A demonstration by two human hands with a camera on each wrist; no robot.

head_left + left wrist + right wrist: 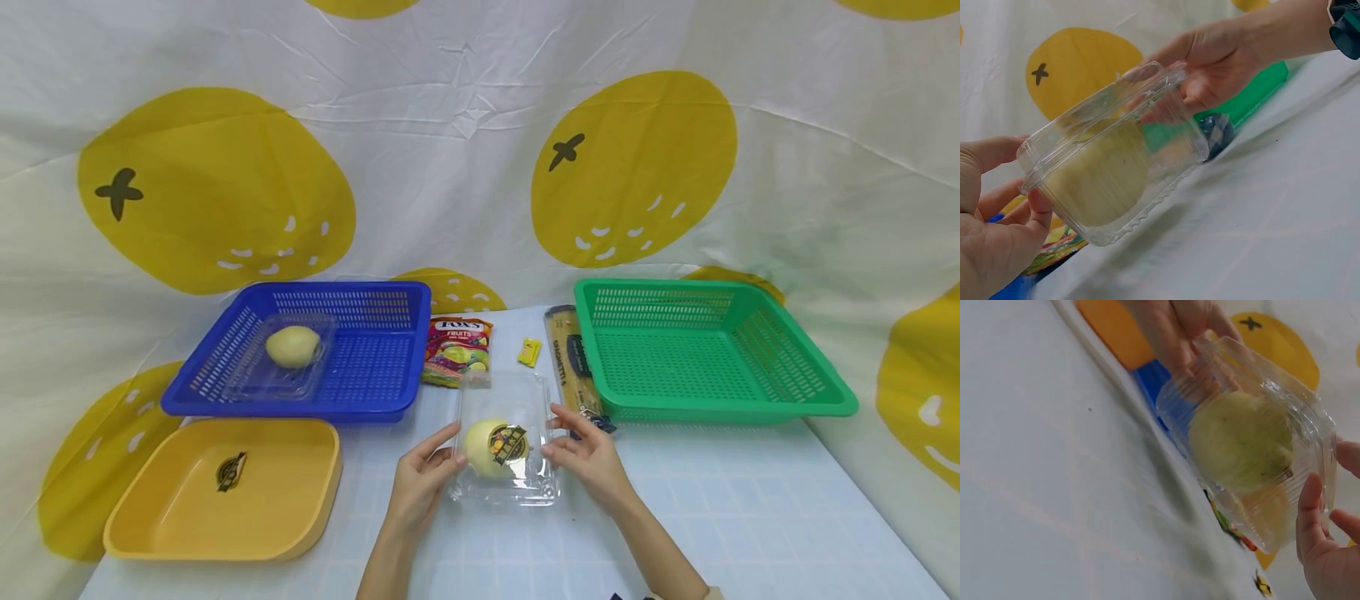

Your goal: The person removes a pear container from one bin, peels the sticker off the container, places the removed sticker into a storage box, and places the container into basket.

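A clear plastic clamshell box (504, 400), closed, has a pale yellow-green round fruit (1100, 178) inside and a dark round sticker (508, 444) on its lid. It is held by both hands, lifted off the table and tilted. My left hand (422, 483) pinches its left rim, thumb on the near side. On the opposite side, my right hand (588, 462) grips the rim between thumb and fingers. In the right wrist view, the fruit's small brown stem end shows through the plastic.
A blue basket (382, 408) at back left holds another clear box (243, 371) with a pale fruit. In front is an orange-yellow tray (187, 521) with a loose sticker (231, 472). A candy bag (457, 350), a small yellow packet (529, 352), spaghetti (566, 354) and a green basket (712, 408) stand behind.
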